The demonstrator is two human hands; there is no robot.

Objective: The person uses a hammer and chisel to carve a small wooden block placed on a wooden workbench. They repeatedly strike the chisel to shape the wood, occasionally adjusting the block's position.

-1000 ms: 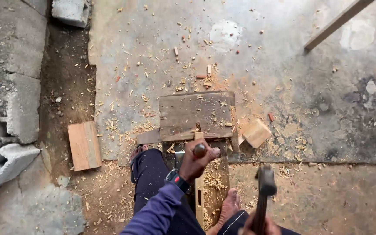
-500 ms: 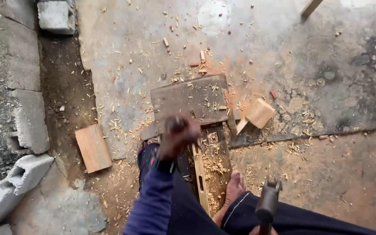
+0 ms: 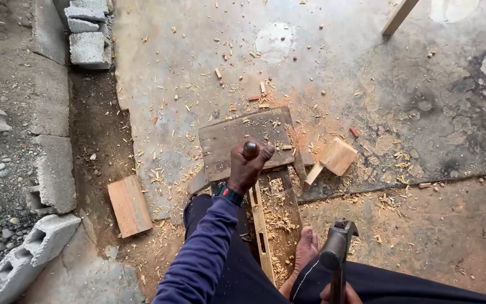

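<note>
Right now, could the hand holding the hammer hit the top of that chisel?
Probably yes. The right hand holds the hammer raised beside the bare foot, and nothing lies between it and the chisel gripped upright in the left hand.

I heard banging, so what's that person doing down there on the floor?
A person sits on the concrete floor, carving wood. The left hand grips a dark-handled chisel upright over a long pale wooden piece with slots, which lies partly under a flat grey board. The right hand holds a steel claw hammer raised, not touching the chisel. A bare foot presses beside the wood. Shavings lie everywhere.
</note>
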